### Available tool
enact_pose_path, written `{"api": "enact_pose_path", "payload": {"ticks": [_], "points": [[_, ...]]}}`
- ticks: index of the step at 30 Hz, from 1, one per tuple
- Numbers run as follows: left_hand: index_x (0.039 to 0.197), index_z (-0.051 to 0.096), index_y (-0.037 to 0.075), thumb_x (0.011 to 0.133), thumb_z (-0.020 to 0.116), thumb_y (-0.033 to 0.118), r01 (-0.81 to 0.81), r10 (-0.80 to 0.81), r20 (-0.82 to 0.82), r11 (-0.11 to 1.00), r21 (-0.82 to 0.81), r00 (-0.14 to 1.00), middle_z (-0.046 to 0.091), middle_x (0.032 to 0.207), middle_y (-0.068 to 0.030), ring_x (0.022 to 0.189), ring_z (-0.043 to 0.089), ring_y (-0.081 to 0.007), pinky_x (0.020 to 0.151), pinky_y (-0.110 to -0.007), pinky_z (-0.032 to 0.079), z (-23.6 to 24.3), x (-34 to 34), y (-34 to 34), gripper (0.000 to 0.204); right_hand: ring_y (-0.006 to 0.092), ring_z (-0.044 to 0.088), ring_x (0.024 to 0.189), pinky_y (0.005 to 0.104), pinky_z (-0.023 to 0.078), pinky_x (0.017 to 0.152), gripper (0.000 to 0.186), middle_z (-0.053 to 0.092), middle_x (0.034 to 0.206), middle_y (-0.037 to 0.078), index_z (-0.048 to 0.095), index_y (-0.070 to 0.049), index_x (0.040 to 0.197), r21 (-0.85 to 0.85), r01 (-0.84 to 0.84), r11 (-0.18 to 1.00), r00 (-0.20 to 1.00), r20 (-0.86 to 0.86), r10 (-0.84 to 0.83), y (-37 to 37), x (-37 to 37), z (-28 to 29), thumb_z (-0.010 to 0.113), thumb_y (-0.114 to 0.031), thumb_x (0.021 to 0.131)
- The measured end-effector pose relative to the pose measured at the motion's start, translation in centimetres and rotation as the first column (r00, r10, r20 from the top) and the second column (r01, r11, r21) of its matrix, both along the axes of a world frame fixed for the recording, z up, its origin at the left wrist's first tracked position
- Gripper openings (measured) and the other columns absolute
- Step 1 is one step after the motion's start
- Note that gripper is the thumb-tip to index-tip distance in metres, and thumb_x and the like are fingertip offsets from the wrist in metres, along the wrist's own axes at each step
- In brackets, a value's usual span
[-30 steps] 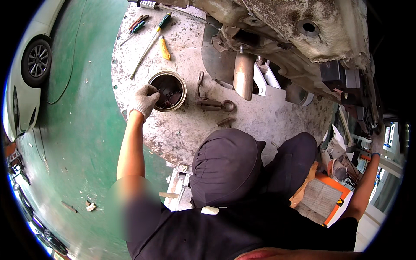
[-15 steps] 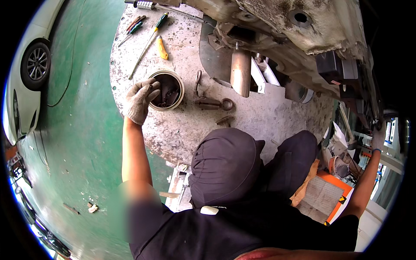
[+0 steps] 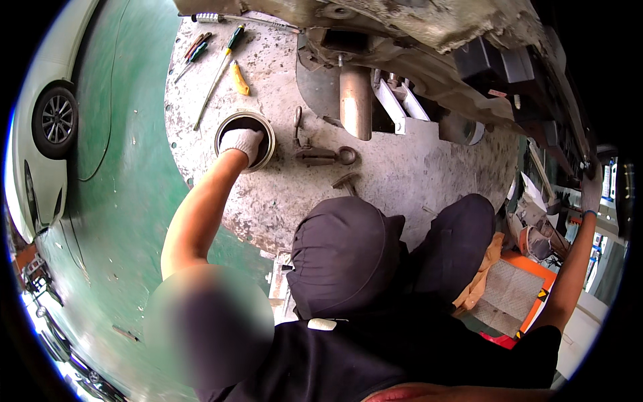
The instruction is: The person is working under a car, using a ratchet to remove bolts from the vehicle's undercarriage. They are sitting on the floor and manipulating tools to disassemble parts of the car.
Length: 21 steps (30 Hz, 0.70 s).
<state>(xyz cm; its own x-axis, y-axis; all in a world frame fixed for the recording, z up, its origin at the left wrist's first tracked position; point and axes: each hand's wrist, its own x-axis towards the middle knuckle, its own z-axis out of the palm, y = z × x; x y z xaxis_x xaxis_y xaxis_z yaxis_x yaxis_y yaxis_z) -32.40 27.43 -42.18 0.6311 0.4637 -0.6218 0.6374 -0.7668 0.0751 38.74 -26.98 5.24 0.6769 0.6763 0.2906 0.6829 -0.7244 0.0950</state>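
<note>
My left hand, in a pale knit glove, reaches down inside an open round metal can on a speckled steel plate; its fingers are mostly hidden there. Right of the can lie a hook-like metal piece, a dark fitting with a ring and a small metal piece. My right hand, also gloved, reaches up at the far right to the dark edge of a raised vehicle part. Whether it grips anything is unclear.
Screwdrivers and a yellow-handled tool lie behind the can. A vertical metal cylinder stands under the bodywork. A white car and a cable are on the green floor at left, an orange-edged pad at lower right.
My left hand has moved from the can's near left rim down into it. The view has shifted slightly. My right hand stays at the vehicle part.
</note>
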Motion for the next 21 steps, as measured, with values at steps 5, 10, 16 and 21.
{"api": "enact_pose_path", "payload": {"ticks": [5, 10, 16, 21], "points": [[0.115, 0.08, 0.014, 0.103, 0.055, 0.023, 0.134, -0.131, -0.033, 0.985, 0.105, 0.991, 0.077, 0.117, -0.0177, 0.103, 0.077, -0.0359, 0.084, -0.05, 0.061, -0.4, 0.8, -0.4, 0.029, 0.0275, 0.063, 0.132, 0.039, 0.049, 0.111, 0.058, 0.062, 0.145, 0.015, 0.052, -0.007, 0.152, -0.04, 0.048, 0.998, 0.997, 0.067, -0.045, -0.9, 0.8, -0.6, 0.06, 0.0, 0.095], [0.104, 0.084, 0.012, 0.099, 0.059, 0.018, 0.191, -0.181, -0.067, 0.961, 0.198, 0.981, 0.08, 0.106, -0.0154, 0.097, 0.079, -0.0329, 0.078, -0.048, 0.062, -2.8, 1.0, -0.9, 0.026, 0.0277, 0.06, 0.136, 0.0401, 0.048, 0.115, 0.058, 0.06, 0.149, 0.014, 0.05, -0.009, 0.155, -0.053, 0.049, 0.997, 0.985, 0.17, -0.039, -1.8, 2.1, -1.2, 0.059, -0.001, 0.098], [0.102, 0.084, 0.012, 0.098, 0.06, 0.022, 0.231, -0.223, -0.066, 0.956, 0.18, 0.973, 0.08, 0.106, -0.0165, 0.096, 0.079, -0.0323, 0.077, -0.048, 0.062, -4.2, 0.5, -0.5, 0.026, 0.0305, 0.059, 0.137, 0.0411, 0.048, 0.115, 0.061, 0.057, 0.152, 0.016, 0.048, -0.012, 0.156, 0.041, 0.025, 0.999, 0.996, 0.086, -0.029, -0.9, 2.2, -2.2, 0.061, -0.004, 0.097], [0.097, 0.084, 0.013, 0.097, 0.061, 0.024, 0.241, -0.232, -0.065, 0.947, 0.211, 0.97, 0.08, 0.099, -0.015, 0.091, 0.08, -0.0306, 0.074, -0.046, 0.062, -4.1, 1.2, -0.6, 0.026, 0.0298, 0.062, 0.135, 0.0415, 0.049, 0.114, 0.062, 0.061, 0.149, 0.015, 0.048, -0.013, 0.156, 0.059, 0.053, 0.997, 0.991, 0.118, -0.06, -2.3, 2.7, -2.2, 0.062, -0.003, 0.097]]}}
